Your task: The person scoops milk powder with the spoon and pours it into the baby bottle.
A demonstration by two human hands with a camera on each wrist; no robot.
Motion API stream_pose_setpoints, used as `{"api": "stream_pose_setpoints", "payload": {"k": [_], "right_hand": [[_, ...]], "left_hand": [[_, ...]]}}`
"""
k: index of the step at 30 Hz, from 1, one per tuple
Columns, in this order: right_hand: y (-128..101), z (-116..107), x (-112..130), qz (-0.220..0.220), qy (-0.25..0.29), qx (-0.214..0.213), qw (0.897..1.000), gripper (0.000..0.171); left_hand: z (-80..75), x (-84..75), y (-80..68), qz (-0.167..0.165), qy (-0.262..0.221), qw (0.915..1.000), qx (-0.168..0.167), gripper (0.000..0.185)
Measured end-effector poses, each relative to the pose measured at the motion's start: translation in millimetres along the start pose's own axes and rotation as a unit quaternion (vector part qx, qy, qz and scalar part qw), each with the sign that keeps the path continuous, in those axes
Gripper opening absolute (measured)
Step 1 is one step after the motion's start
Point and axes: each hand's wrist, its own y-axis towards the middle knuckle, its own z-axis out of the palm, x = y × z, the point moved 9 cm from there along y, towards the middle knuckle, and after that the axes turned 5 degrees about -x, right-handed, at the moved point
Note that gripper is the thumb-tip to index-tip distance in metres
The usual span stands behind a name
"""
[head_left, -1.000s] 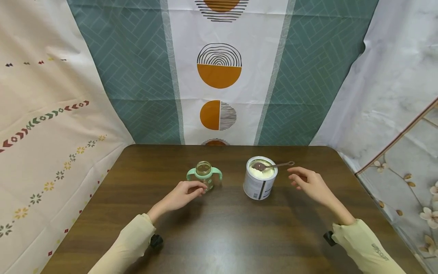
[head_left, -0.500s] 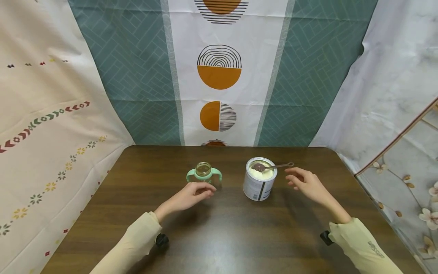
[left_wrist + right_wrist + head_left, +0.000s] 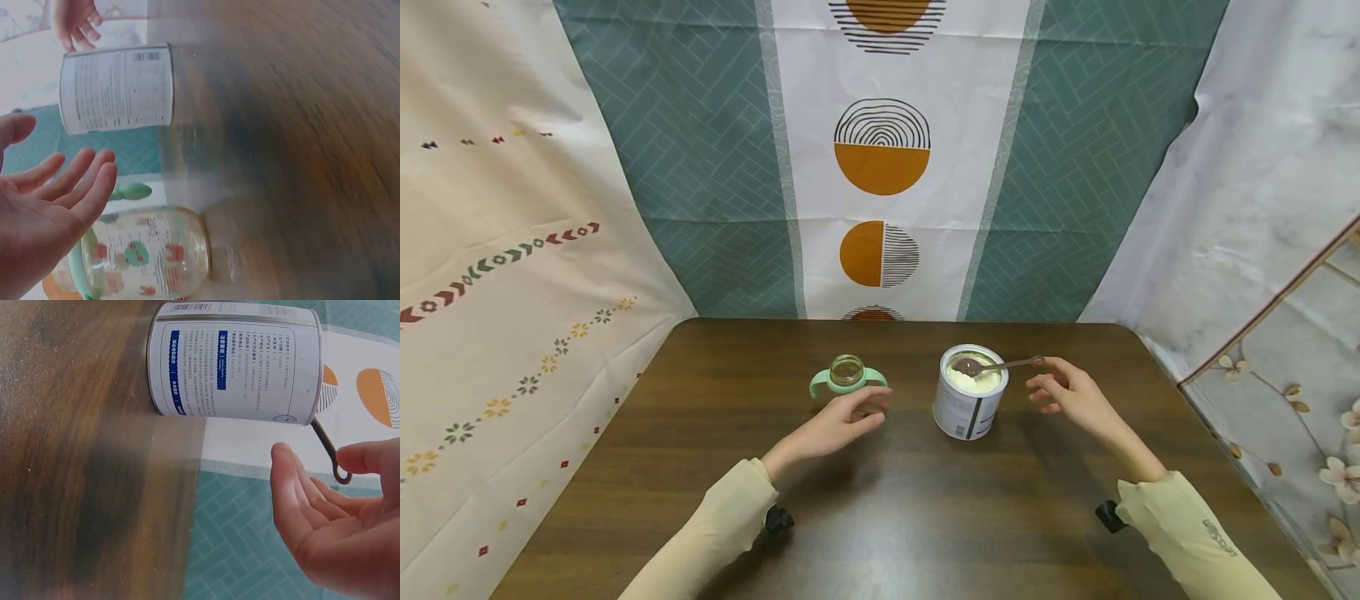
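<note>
I see my left hand [image 3: 838, 425] with fingers loosely spread, holding nothing; just beyond the fingertips stands the small clear glass baby bottle with mint-green handles [image 3: 847, 381], upright on the dark wooden table [image 3: 895, 508]. My right hand [image 3: 1071, 396] is open too, fingers relaxed, the looped end of the brown long-handled scoop [image 3: 996, 365] just off its fingertips. The scoop rests across the open white cylindrical powder tin [image 3: 967, 404], which stands between both hands.

wooden table [image 3: 895, 517], bottle [image 3: 847, 375], powder can [image 3: 967, 402]
</note>
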Motion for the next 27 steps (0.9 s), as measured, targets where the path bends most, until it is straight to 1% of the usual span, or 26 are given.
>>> {"api": "stream_pose_setpoints", "payload": {"k": [3, 4, 5, 10, 12, 21, 27], "right_hand": [[1.1, 0.0, -1.6, 0.001, 0.017, 0.001, 1.000, 0.042], [1.5, -0.1, -1.9, 0.003, 0.022, 0.001, 1.000, 0.042], [2.0, -0.1, -2.5, 0.003, 0.025, 0.002, 1.000, 0.043], [3.9, -0.4, -1.6, -0.001, 0.036, 0.006, 0.999, 0.043], [4.7, -0.7, -0.6, -0.004, 0.037, 0.006, 0.999, 0.043], [7.3, -2.8, 0.3, -0.027, 0.045, -0.006, 0.999, 0.042], [9.3, -2.3, 1.9, -0.047, 0.070, -0.021, 0.996, 0.042]], "left_hand": [[3.5, -1.8, 4.3, 0.000, -0.008, 1.0000, -0.003, 0.046], [3.8, -6.9, 4.5, -0.003, -0.011, 0.9999, -0.004, 0.047], [4.4, -8.7, 5.7, -0.003, -0.008, 0.9999, -0.007, 0.047], [7.6, -5.8, 12.4, -0.009, -0.010, 0.9998, -0.017, 0.049], [9.4, 1.7, 15.8, -0.008, -0.017, 0.9997, -0.018, 0.050], [19.1, 6.1, 27.5, -0.020, -0.053, 0.9983, -0.017, 0.057], [27.2, 9.4, 38.3, -0.031, -0.067, 0.9971, -0.019, 0.063]]}}
